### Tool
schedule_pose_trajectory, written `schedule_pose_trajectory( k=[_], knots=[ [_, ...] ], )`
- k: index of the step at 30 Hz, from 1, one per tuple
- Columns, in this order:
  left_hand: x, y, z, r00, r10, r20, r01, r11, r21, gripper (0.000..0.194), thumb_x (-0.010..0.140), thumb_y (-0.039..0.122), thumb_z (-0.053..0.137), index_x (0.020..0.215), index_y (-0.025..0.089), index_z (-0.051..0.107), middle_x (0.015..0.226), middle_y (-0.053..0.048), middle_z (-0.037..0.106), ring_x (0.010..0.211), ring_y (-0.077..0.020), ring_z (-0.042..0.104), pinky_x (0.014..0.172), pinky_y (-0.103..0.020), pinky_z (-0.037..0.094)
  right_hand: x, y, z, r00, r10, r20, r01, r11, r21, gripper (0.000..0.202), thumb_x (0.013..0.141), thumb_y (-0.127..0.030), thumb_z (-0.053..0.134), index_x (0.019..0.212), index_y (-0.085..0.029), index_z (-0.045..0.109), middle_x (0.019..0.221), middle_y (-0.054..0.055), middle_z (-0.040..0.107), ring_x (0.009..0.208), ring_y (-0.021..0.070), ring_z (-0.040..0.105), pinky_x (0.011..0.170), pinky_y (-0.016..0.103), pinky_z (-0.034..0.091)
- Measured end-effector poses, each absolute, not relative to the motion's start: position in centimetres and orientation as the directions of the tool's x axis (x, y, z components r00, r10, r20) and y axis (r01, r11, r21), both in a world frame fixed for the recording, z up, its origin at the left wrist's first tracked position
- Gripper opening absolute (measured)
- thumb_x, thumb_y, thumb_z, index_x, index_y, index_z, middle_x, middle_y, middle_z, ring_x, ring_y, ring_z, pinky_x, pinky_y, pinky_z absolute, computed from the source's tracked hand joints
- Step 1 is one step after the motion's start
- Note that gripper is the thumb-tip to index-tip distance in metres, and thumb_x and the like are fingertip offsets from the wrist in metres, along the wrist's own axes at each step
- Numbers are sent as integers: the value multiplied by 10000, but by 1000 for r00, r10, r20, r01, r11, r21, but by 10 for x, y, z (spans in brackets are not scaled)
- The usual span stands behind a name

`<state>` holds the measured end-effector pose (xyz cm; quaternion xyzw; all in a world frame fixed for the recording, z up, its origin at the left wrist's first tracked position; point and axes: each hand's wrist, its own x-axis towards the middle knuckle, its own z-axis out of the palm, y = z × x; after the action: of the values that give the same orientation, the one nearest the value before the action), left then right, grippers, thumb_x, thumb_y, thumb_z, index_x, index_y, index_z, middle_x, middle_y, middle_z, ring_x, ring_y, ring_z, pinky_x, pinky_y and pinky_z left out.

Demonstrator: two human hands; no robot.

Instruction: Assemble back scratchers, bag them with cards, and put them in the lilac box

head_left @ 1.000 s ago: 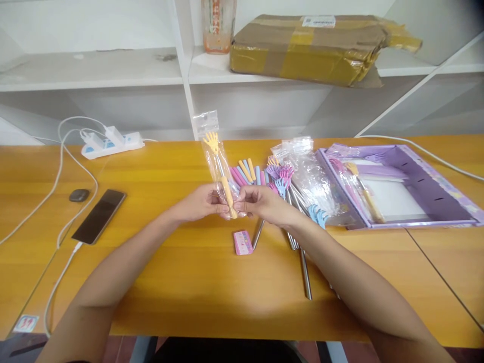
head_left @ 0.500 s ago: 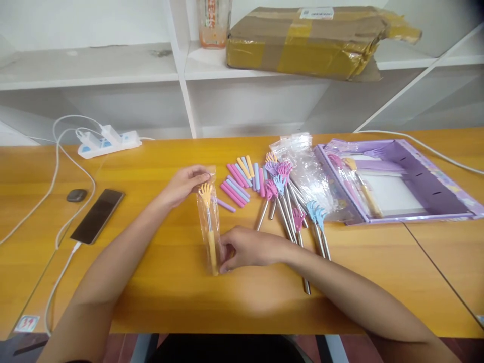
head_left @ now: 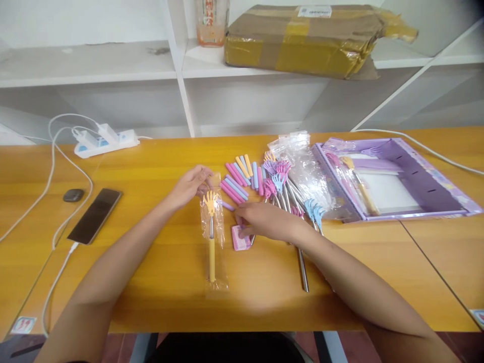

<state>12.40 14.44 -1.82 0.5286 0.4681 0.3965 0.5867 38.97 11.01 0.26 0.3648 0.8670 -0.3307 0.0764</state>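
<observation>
A yellow hand-shaped scratcher (head_left: 212, 257) in a clear plastic sleeve lies upright in view on the table. My left hand (head_left: 192, 185) is at the top end of the sleeve, its fingers bent; whether they grip the plastic is hard to tell. My right hand (head_left: 260, 221) is over a small pink card stack (head_left: 241, 239), fingers curled down at its upper edge. Right beside that hand lie pink, purple and blue scratcher heads with metal rods (head_left: 303, 272). Short coloured tubes (head_left: 234, 190) in pink, blue, yellow and purple sit just behind, between my hands.
Clear plastic sleeves (head_left: 310, 171) are heaped beside a purple box (head_left: 434, 186) holding wrapped scratchers. A phone (head_left: 94, 217), a dark small case (head_left: 73, 195), white cables and a power strip (head_left: 108, 143) are at the left. A taped carton (head_left: 302, 43) rests on the shelf.
The wrapped yellow scratcher has come down flat onto the table, slightly nearer me. My right hand has moved away from it, up and right, and the pink card stack now shows.
</observation>
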Motion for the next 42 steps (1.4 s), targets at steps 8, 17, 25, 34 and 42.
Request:
schedule_pose_trajectory(
  k=[8,17,25,34,42],
  knots=[
    [127,143,-20,285,953,-103,113,73,991,418,865,451,838,1144,210,641,1107,-36,713,771,-117,682,659,-223,529,405,126,5,-776,497,-387,594,372,-713,174,946,-281,778,878,-209,635,787,-24,633,683,135,527,634,300,347],
    [135,137,-19,251,965,-80,158,40,987,434,934,612,745,907,188,660,832,-23,691,642,-125,659,557,-221,514,418,132,26,-884,378,-274,427,418,-802,231,1057,-377,599,922,-199,653,827,-16,607,717,135,509,672,295,383],
    [142,134,-23,246,958,-146,93,126,988,561,903,723,745,882,168,670,777,-64,740,543,-136,668,442,-216,473,411,131,8,-852,391,-347,512,484,-710,148,1030,-278,643,918,-197,694,832,-3,664,718,146,544,663,304,360],
    [149,126,-26,150,980,-128,163,103,981,737,837,894,664,819,158,679,771,-57,722,558,-129,617,490,-234,450,396,116,20,-758,647,85,249,407,-879,222,1062,-411,645,1119,-290,822,1122,25,804,875,167,674,806,343,507],
    [158,119,-28,357,925,-126,-100,172,980,850,901,958,459,1064,163,710,919,-97,787,730,-216,771,640,-294,584,376,116,-12,-332,885,327,209,407,-889,181,1018,-390,706,1121,-274,798,1166,48,760,787,160,605,672,346,465]
  ],
)
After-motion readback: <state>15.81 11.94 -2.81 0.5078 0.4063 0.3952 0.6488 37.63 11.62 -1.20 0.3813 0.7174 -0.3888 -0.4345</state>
